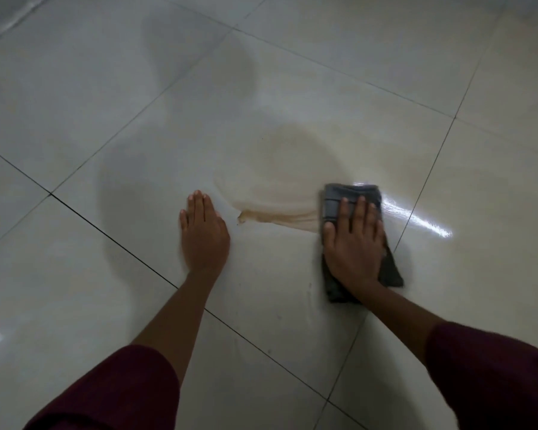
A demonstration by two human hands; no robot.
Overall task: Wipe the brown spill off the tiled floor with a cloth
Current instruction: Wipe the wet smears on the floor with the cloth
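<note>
Glossy pale tiles, divided by thin dark grout lines, make up the tiled floor [137,88], and a bright glare is thrown across it to the right of the cloth. On the tile ahead the brown spill [280,217] is seen as a thin dark streak between the two hands, with a faint tan ring spread beyond it. A folded grey cloth [334,201], soft and ribbed-looking, is pressed flat under the right hand [353,243], whose fingers are laid out straight on top — nothing is clutched. The left hand [203,234] is rested flat on bare tile just beside the streak's left end, fingers straight and together, apparently as a brace. For the wipe to be done well, even pressure should probably be kept through the whole palm and the cloth drawn leftward along the streak; afterwards the paler ring would likely need a pass with a clean fold — otherwise a film could be smeared over the slick surface.
</note>
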